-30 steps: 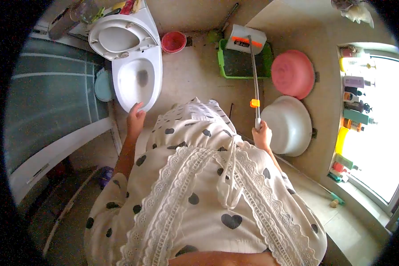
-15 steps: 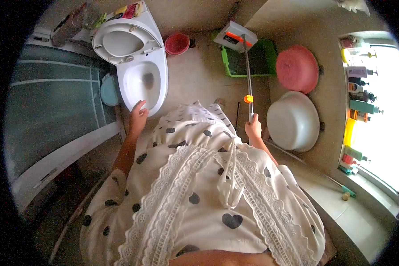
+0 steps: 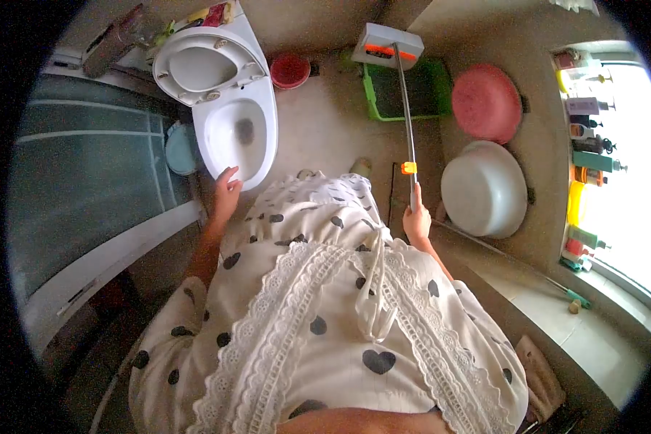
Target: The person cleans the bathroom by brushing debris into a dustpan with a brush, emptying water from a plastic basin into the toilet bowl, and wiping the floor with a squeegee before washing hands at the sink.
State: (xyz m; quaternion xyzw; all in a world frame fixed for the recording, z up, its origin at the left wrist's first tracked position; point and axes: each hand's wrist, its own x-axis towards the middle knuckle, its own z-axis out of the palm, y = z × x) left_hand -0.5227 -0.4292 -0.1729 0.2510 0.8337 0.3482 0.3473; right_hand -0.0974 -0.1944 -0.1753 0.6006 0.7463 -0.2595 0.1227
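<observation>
My right hand (image 3: 417, 223) is wrapped round the lower end of the metal pole of a mop (image 3: 407, 119). An orange clip (image 3: 409, 168) sits on the pole just beyond my fingers. The wide white mop head (image 3: 388, 48), with an orange strip, is held over the far edge of a green basket (image 3: 371, 98). My left hand (image 3: 228, 189) hangs empty with its fingers apart, close to the front rim of the toilet (image 3: 268, 137). The toilet's lid and seat are raised.
A small red bin (image 3: 290, 72) stands beyond the toilet. A pink basin (image 3: 486, 103) and a white basin (image 3: 483, 189) lean along the right wall. Several bottles (image 3: 589, 163) line the window sill. A light-blue basin (image 3: 181, 149) is left of the toilet.
The mop head has shifted slightly farther away and to the left, its face tilting. My right hand has moved a little toward me. My left hand has hardly moved.
</observation>
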